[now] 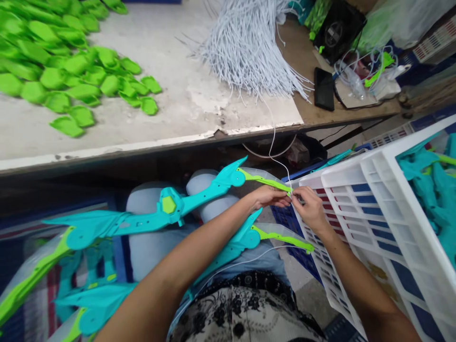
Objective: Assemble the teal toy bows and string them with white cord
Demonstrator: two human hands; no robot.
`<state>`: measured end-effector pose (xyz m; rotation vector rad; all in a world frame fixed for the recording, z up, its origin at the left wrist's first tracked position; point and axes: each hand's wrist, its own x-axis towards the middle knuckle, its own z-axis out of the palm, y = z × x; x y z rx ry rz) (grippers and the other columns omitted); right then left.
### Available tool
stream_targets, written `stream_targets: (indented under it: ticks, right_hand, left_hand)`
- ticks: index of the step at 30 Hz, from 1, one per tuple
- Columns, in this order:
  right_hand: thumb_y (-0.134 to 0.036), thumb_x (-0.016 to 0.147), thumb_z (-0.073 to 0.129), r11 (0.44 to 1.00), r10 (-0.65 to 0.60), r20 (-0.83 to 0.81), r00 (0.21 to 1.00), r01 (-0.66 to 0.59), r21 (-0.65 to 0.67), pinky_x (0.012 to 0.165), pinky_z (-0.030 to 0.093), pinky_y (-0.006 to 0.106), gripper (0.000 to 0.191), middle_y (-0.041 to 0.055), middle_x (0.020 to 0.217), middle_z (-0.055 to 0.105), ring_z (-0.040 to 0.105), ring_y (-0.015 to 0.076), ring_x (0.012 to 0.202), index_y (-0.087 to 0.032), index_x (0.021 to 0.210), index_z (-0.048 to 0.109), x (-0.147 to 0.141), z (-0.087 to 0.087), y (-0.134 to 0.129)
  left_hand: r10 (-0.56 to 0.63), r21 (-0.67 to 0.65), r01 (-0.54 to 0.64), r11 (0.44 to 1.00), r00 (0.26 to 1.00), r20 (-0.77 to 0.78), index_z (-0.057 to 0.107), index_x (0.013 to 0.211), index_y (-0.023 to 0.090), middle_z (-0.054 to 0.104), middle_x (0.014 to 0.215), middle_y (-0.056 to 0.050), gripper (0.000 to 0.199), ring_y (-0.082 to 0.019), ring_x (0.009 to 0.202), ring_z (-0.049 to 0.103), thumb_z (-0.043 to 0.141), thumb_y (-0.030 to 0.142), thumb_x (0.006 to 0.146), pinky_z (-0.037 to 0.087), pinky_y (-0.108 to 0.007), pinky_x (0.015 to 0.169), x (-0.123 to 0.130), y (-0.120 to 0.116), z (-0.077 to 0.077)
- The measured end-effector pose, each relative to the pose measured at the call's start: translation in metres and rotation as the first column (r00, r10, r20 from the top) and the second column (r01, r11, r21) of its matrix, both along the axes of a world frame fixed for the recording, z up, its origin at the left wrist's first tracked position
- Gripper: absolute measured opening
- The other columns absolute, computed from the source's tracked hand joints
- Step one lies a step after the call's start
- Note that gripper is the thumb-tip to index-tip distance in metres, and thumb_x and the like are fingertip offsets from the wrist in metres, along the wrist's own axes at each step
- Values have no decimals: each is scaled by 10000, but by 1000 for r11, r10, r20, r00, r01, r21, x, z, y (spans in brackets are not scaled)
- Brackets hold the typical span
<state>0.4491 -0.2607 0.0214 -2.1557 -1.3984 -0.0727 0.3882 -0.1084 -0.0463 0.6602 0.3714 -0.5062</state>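
In front of the table [171,85], beside a big white basket [383,164], a long blue bow [203,194] goes over the person's knees [203,183]. The left hand [272,196] and right hand [309,208] are together, pinching at its green tip [286,188] and a thin white string [272,142], which runs up over the table's front edge.

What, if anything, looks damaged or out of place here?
The off-white tabletop looks damaged: its front edge has a jagged, dark notch, breaking an otherwise fairly straight line, and the surface just behind is scuffed and dark-speckled.
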Motion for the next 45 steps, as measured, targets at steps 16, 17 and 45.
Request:
stream_targets:
  ticks: [16, 17, 45]
  right_hand:
    - [-139, 874, 501, 995, 7, 68, 998, 0, -105, 704, 480, 330, 112, 39, 766, 613, 576, 195, 766, -219, 828, 564, 4, 5, 4]
    - [-140, 876, 502, 995, 11, 71, 997, -4, -100, 703, 482, 330, 110, 39, 768, 614, 576, 195, 767, -220, 829, 563, 4, 4, 5]
    - [-119, 843, 518, 996, -31, -13, 999, 30, -79, 668, 472, 300, 108, 30, 744, 612, 580, 181, 723, -212, 806, 558, -3, 5, 0]
  left_hand:
    - [18, -19, -17, 1000, 998, 61, 716, 749, 84, 724, 765, -100, 275, -146, 696, 674, 845, 295, 629, 527, -280, 744, 0, -3, -9]
    - [27, -25, -25, 999, 998, 59, 716, 753, 87, 723, 757, -93, 277, -145, 692, 673, 848, 293, 623, 527, -277, 735, 0, -3, -8]
    - [42, -40, -41, 998, 999, 21, 704, 736, 82, 713, 710, -82, 163, -135, 669, 668, 799, 209, 699, 517, -257, 700, -1, -4, -1]
